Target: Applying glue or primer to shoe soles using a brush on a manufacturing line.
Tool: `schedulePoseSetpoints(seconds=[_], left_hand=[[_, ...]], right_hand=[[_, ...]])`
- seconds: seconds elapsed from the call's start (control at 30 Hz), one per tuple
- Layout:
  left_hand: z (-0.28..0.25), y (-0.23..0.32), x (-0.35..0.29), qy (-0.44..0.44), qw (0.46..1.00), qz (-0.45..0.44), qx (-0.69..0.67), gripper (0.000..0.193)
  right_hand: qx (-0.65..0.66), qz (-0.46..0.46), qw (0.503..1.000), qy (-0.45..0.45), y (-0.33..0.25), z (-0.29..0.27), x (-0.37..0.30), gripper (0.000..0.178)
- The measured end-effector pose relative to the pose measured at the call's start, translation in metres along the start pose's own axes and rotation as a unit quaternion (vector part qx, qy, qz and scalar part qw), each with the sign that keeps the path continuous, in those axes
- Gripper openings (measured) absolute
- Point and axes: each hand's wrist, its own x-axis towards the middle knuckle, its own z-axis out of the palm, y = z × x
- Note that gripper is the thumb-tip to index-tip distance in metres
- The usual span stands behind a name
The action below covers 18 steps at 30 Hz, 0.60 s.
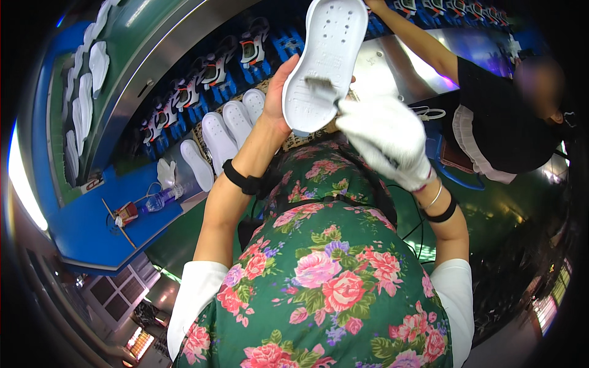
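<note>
My bare left hand point(279, 92) holds a white shoe sole point(331, 37) by its left edge, tilted up before me, its inner face with small holes toward me. My right hand point(389, 138), in a white glove, is closed beside the sole's lower right edge. From its fingers what looks like a small brush point(322, 89) reaches onto the lower part of the sole. Its bristles are blurred, and the glove hides most of its handle. Left of my left forearm, several more white soles point(219, 138) lie side by side on a patterned mat.
Blue fixtures with white-and-orange clamps point(211, 70) line the far side. White soles point(84, 98) rest on a green-lined rack at left. A blue table point(92, 227) bears a bottle point(161, 199) and a white glove point(165, 173). A co-worker point(500, 116) reaches across at right.
</note>
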Motion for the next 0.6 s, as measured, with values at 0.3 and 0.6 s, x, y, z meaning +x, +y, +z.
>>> schedulePoseSetpoints(seconds=[0.3,0.6], left_hand=[[0.010,0.013,0.010,-0.152,0.987,-0.001,0.059,0.076],[0.040,0.011,-0.001,-0.058,0.995,0.035,0.070,0.072]], right_hand=[[0.654,0.407,0.631,0.088,-0.022,0.005,-0.035,0.014],[0.773,0.401,0.398,0.287,-0.001,0.000,-0.060,0.020]])
